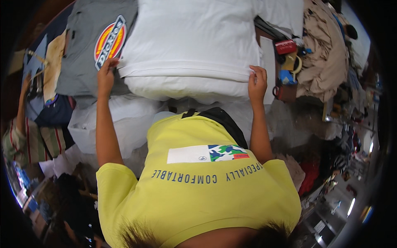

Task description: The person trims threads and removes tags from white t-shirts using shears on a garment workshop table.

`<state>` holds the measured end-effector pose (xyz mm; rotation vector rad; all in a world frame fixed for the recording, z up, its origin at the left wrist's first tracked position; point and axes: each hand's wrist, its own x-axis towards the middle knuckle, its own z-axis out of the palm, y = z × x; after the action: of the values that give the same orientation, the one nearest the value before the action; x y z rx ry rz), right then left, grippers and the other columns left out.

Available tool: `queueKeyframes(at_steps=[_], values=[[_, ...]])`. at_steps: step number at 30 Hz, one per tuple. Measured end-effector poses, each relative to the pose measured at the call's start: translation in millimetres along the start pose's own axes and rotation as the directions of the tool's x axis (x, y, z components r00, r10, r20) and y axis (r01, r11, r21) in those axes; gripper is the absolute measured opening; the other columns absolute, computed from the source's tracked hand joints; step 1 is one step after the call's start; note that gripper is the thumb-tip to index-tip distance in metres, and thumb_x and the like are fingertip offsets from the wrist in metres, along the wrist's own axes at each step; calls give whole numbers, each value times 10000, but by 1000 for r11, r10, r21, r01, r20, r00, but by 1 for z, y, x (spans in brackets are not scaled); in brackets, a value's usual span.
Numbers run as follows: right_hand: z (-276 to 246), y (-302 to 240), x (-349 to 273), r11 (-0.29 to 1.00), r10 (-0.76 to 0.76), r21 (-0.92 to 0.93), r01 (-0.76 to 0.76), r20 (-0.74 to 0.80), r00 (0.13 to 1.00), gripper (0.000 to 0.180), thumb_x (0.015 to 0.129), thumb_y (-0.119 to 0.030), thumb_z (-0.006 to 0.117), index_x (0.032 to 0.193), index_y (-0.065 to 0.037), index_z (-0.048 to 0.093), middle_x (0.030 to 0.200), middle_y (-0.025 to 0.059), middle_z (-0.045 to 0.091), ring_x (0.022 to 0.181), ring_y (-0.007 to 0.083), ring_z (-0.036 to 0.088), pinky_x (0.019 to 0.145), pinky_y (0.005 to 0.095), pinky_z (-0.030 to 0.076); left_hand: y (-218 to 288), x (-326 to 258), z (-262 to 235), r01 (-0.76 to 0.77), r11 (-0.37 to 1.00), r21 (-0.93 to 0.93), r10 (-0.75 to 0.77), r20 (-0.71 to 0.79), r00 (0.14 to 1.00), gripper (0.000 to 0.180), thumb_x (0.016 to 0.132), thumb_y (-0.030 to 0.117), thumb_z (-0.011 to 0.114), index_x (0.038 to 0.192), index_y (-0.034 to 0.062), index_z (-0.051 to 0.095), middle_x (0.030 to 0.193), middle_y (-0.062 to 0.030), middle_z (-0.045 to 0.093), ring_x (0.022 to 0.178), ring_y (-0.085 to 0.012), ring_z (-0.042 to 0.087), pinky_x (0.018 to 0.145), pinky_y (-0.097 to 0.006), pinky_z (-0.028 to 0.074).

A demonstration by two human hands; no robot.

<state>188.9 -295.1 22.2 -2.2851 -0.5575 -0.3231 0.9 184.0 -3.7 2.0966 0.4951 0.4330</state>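
A white T-shirt [194, 37] lies spread out in front of me on a stack of white cloth [186, 87], its hem toward me. My left hand [107, 74] pinches the hem's left corner, fingertips closed on the fabric. At the opposite corner, my right hand [258, 82] has thumb and fingers closed on the hem's edge. Between the two hands the hem runs nearly straight across. Close beside my left hand lies a grey T-shirt [78, 53] with a large red, yellow and blue printed emblem.
On the right, a roll of tape [297, 65], a red box [285, 46] and small items sit beside a heap of beige cloth [324, 49]. Clear plastic wrapping [111, 124] hangs below the table edge. At far left another person's arm [22, 99] reaches in near a brown board [54, 62].
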Motion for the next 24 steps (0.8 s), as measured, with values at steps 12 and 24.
queueKeyframes(at_steps=[12, 24], values=[[21, -36, 18, 957, 238, -268, -111, 503, 831, 324, 759, -184, 688, 1032, -90, 540, 769, 140, 575, 748, 320, 579, 663, 392, 449, 38, -1, 4, -239, 920, 312, 142, 302, 943, 216, 730, 28, 665, 938, 27, 611, 844, -83, 602, 803, -231, 561, 726, -309, 443], [24, -20, 37, 966, 239, -222, -128, 598, 765, 265, 727, -198, 708, 850, -61, 517, 628, 103, 572, 641, 268, 605, 581, 356, 449, 54, -12, 6, -367, 849, 381, 245, 333, 911, 78, 726, 63, 626, 771, 75, 564, 745, -49, 616, 741, -240, 570, 724, -332, 421]])
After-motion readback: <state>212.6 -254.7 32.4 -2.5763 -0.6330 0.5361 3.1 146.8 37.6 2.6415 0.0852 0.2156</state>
